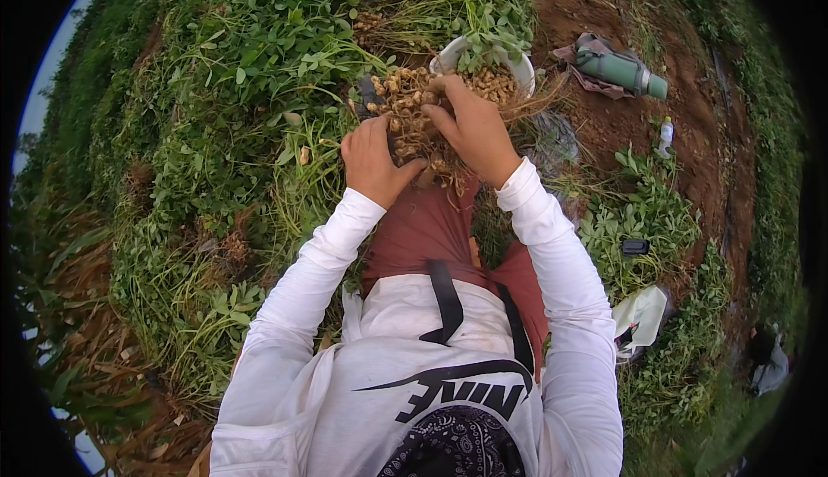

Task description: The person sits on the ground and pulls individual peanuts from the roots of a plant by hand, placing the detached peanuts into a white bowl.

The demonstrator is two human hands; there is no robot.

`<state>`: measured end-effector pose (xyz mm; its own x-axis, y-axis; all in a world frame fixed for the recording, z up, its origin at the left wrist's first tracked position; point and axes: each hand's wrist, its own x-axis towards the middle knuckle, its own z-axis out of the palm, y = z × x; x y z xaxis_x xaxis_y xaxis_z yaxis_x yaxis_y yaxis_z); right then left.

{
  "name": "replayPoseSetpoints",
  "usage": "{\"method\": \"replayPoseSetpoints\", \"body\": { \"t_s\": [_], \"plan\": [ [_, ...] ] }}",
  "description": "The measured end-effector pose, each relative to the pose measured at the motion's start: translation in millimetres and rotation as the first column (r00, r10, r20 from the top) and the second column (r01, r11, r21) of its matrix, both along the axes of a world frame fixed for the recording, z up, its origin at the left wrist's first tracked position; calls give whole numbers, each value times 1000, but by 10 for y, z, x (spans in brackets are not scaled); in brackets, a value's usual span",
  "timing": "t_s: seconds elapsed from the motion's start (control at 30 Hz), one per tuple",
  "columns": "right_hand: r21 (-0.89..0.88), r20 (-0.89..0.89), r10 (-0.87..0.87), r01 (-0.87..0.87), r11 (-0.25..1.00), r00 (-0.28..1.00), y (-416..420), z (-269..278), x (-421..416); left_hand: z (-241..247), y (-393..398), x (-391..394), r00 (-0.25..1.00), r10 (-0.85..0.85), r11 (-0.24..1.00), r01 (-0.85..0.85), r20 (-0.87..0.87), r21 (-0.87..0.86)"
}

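Between my hands, above my thigh, is a clump of peanut pods with roots (414,111). My left hand (378,163) rests against the lower left of the clump, its thumb pointing right; its fingertips are partly hidden, so its hold is unclear. My right hand (469,124) reaches in from the right, thumb and index finger at the pods beside a gap between them. Just beyond it stands a white bucket (527,77) holding many picked peanuts (490,82), with green leaves hanging over its far rim. Something dark lies under the clump's left side.
Uprooted peanut plants (259,89) lie thickly to the left and ahead. On the reddish soil at right are a green thermos flask (611,72) on cloth and a small bottle (666,135). Nearer, a small black object (636,247) and a pale bag (640,315) lie among plants.
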<state>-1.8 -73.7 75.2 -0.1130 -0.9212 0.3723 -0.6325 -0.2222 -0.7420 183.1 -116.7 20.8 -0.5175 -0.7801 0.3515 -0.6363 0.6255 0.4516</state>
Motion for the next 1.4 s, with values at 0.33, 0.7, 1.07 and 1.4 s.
{"method": "replayPoseSetpoints", "body": {
  "t_s": [0.33, 0.7, 1.07, 1.4],
  "plan": [
    [-4, 947, 46, -131, 991, 317, 315, -166, 253, 462, -321, -125, 979, -189, 981, 183, 81, 67],
    [-487, 783, 347, -163, 858, -516, -191, 253, -8, 1545, -140, 680, 913, 59, 928, 99, -404, 359],
    [103, 550, -542, 592, 799, 635, 789, -504, -319, 540, 96, -868, 985, -88, 996, 89, 145, 3],
    [120, 554, -451, 468, 875, 700, 877, -927, -21, 238, 311, -1139, 954, -129, 987, 150, 270, -58]
  ]
}}
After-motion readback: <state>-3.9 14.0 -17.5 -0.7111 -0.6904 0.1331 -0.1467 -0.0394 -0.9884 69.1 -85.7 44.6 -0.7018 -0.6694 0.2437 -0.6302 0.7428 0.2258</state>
